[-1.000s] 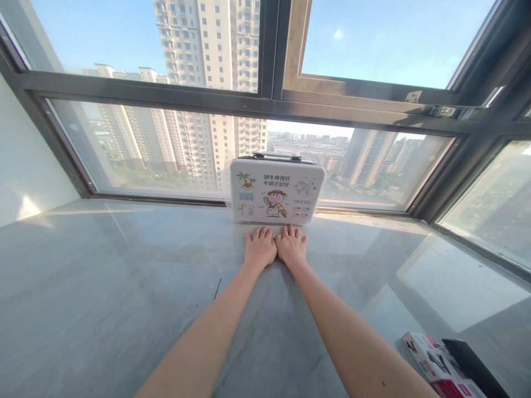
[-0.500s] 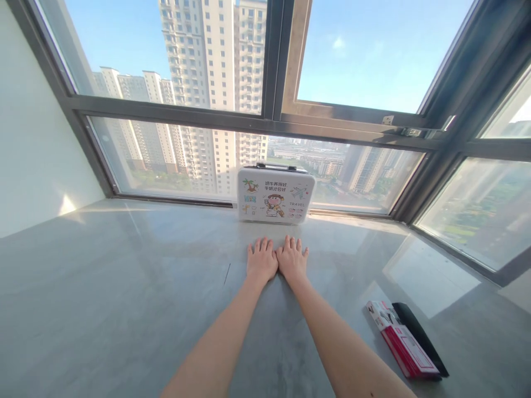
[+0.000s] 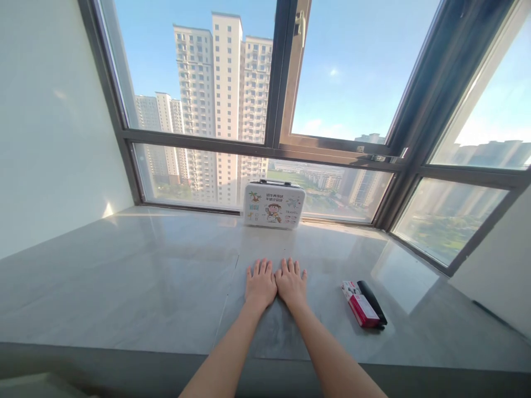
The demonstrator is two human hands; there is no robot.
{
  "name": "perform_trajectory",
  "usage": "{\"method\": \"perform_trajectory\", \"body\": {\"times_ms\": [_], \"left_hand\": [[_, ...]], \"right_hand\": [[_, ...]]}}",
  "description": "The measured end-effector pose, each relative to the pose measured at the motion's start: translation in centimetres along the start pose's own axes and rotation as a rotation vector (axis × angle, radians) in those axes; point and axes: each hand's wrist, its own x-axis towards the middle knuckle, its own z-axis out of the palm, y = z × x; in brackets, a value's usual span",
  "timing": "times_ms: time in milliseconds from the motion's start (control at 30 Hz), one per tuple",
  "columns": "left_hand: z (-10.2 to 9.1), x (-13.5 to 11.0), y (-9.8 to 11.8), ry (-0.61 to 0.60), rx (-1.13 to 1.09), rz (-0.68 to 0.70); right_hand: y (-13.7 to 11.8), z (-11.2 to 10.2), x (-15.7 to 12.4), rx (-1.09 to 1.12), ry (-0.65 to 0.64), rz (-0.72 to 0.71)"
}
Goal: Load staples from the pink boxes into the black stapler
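Currently, I observe through the head view that the left hand (image 3: pixel 261 284) and the right hand (image 3: pixel 291 283) rest palm down, side by side, on the grey sill (image 3: pixel 145 276). To perform this placement well, I judge that both palms should lie flat, wrists level, weight shared evenly, with neither hand crossing the other.

Grip status: on both hands I see the fingers extended forward and slightly spread, with no object enclosed. The thumb sides meet or nearly meet; I cannot tell which. Contact is with the sill surface only.

Locations: the white printed case (image 3: pixel 274 204) stands upright beyond the fingertips, apart from them, close to the window frame (image 3: pixel 199 145), handle uppermost. To the right of the right hand, clear of it, the pink and white box (image 3: pixel 360 305) lies just beside a long black object (image 3: pixel 372 301). I cannot identify the latter with certainty.
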Motion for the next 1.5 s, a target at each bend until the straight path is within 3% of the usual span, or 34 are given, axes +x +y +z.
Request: {"method": "perform_trajectory", "body": {"times_ms": [333, 733, 1067, 1333, 1500], "left_hand": [[-2.4, -6.4, 0.6, -0.017, 0.025, 0.014], [-3.6, -9.9, 0.5, -0.026, 0.017, 0.035], [-3.1, -9.6, 0.3, -0.005, 0.011, 0.061], [-2.4, -9.3, 0.2, 0.063, -0.009, 0.075], [-2.7, -9.0, 0.3, 0.043, -0.034, 0.071]], "right_hand": [[0.5, -1.8, -6.6, 0.027, -0.024, -0.056], [0.9, -2.5, -10.1, 0.051, -0.043, -0.093], [1.2, -1.4, -6.6, 0.066, -0.108, -0.109], [0.8, 0.9, -0.6, 0.073, -0.128, -0.107], [0.2, 2.5, 3.8, 0.073, -0.121, -0.090]]}}
